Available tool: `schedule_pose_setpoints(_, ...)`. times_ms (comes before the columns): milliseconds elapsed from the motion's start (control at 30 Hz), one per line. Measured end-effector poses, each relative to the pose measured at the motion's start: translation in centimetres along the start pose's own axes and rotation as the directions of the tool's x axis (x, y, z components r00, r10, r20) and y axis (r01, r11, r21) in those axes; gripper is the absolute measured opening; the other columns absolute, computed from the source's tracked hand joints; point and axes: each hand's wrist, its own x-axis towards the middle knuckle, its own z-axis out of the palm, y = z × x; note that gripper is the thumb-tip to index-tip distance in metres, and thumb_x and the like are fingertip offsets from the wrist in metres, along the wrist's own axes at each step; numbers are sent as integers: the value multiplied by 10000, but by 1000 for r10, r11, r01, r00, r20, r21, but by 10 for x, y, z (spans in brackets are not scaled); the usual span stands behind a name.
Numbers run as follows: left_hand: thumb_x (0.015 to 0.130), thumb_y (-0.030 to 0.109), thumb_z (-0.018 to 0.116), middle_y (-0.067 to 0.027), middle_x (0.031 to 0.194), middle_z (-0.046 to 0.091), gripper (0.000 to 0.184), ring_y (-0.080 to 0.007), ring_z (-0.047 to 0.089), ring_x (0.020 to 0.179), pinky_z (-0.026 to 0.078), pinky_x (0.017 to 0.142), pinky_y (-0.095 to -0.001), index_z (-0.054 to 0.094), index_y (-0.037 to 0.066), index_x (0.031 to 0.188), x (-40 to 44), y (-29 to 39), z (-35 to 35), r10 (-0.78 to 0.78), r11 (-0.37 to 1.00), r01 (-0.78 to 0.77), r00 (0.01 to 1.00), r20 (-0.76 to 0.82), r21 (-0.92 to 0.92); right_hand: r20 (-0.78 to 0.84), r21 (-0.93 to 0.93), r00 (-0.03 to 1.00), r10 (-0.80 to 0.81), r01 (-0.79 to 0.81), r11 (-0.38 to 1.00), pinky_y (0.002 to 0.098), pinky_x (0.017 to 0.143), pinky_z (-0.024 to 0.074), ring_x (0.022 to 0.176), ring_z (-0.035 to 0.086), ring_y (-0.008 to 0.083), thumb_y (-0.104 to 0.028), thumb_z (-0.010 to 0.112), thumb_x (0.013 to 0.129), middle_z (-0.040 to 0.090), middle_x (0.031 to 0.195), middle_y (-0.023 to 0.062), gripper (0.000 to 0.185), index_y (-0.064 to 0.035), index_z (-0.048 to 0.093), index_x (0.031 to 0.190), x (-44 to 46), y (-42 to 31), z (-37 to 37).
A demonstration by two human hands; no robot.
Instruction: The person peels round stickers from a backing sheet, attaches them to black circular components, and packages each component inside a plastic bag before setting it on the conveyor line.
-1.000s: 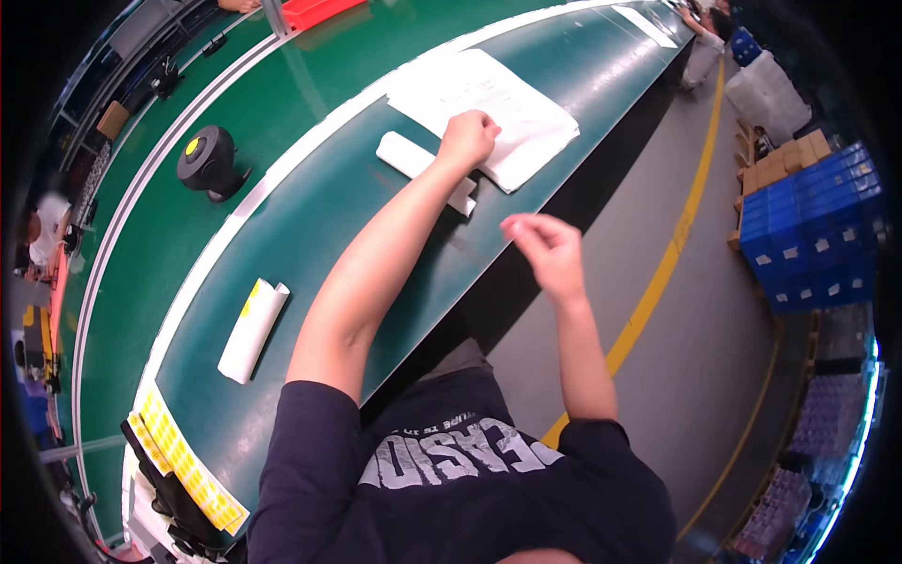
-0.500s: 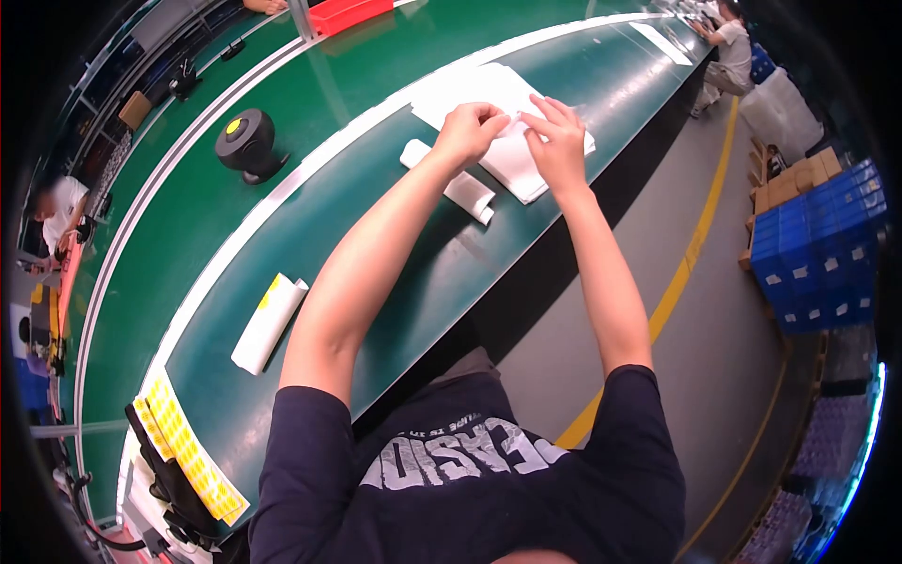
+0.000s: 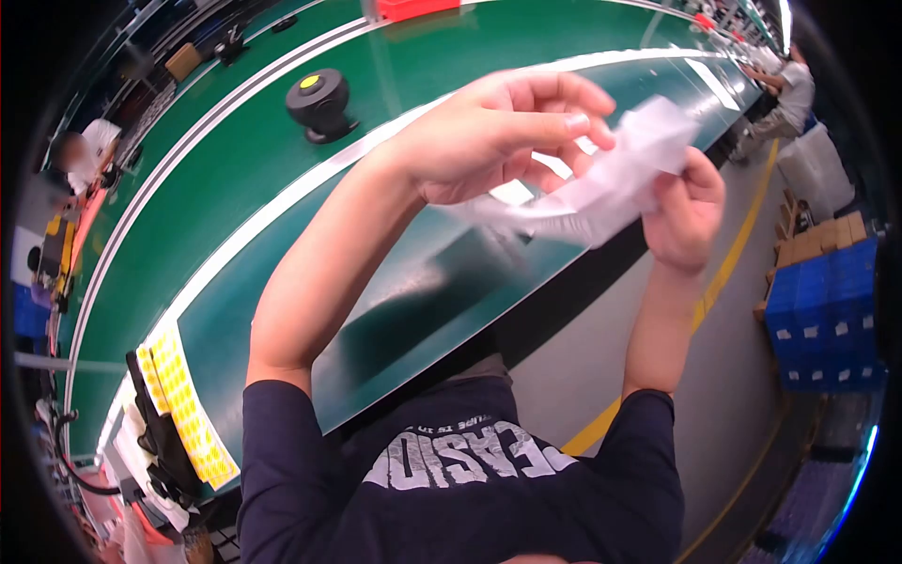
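A thin white, see-through bag or sheet (image 3: 611, 183), smeared by motion, is raised above the bench between my two hands. My right hand (image 3: 691, 211) pinches its right side between thumb and fingers. Over its left end, my left hand (image 3: 517, 136) has bent fingers and a thumb standing apart from them. Part of the white material passes behind and under those left fingers; I cannot tell whether they touch it. A bit of white (image 3: 512, 193) shows below the left hand, too covered to make out.
Yellow-dotted label sheets (image 3: 188, 414) lie at the near left end of the dark green bench (image 3: 423, 348). A black round device with a yellow top (image 3: 318, 103) stands on the belt beyond. Blue crates (image 3: 822, 329) are stacked at right. Another person (image 3: 794, 94) sits farther along.
Both hands have risen from the white stack toward the camera and moved apart, with the thin white material now stretched between them. The view has shifted; the white rolls are no longer visible.
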Motion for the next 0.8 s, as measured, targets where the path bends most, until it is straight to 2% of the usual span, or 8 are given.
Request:
schedule_pose_setpoints(100,786,94,647,-115,1232,478,599,-174,509,1083,459,899,-343,371,25,1313,-5,-3,-6,308,810,-295,950,60,507,129,203,987,93,-119,972,256,777,460,865,594,134,-30,537,862,629,962,107,156,40,562,1000,8,-9,18)
schedule_pose_setpoints(133,748,113,695,-123,1316,399,717,-179,443,1170,425,936,-369,321,39,1354,-7,-11,-8,261,815,-259,963,70,518,171,246,975,143,-183,952,256,779,461,867,595,136,-36,543,862,627,968,106,149,38,564,991,9,-2,26)
schedule_pose_setpoints(233,814,99,632,-101,1162,550,473,-179,523,1086,422,937,-311,458,18,1246,-19,-30,-8,298,934,-300,954,41,195,282,357,916,284,-375,855,263,807,460,894,592,141,-55,573,859,623,988,106,161,28,571,997,10,28,37)
schedule_pose_setpoints(300,836,132,629,-69,1054,583,369,-129,545,990,440,869,-292,491,13,1157,-34,-34,-13,249,958,-204,940,-234,200,213,334,920,329,-385,860,310,853,460,948,593,189,-167,518,908,617,1042,119,252,22,565,1069,9,45,40)
schedule_pose_setpoints(400,883,173,573,-35,949,595,197,-86,553,880,456,775,-263,515,23,995,-54,-36,-22,294,944,-329,875,-385,-27,99,681,798,594,-490,545,376,905,447,1015,578,259,-314,422,945,600,1103,138,398,15,547,1129,15,48,59)
schedule_pose_setpoints(500,890,191,530,-17,833,574,136,-98,557,763,469,674,-255,511,58,873,-80,-20,-39,255,908,-355,891,-375,-225,315,766,811,493,-524,373,430,939,425,1062,552,311,-396,353,949,582,1139,156,488,11,537,1145,27,77,56)
schedule_pose_setpoints(567,869,179,562,-10,800,582,121,-96,564,692,477,619,-260,540,62,894,-89,-19,-72,293,875,-371,918,-269,-311,339,784,814,472,-522,337,434,935,429,1066,551,301,-359,382,945,576,1149,160,449,8,528,1158,36,98,56)
schedule_pose_setpoints(800,862,196,526,-16,817,549,110,-150,558,800,479,744,-317,507,88,873,-105,-8,-157,144,922,-345,727,-671,-177,281,480,717,638,-680,554,353,833,490,953,597,231,-187,497,916,605,1054,130,294,41,540,1098,113,181,80)
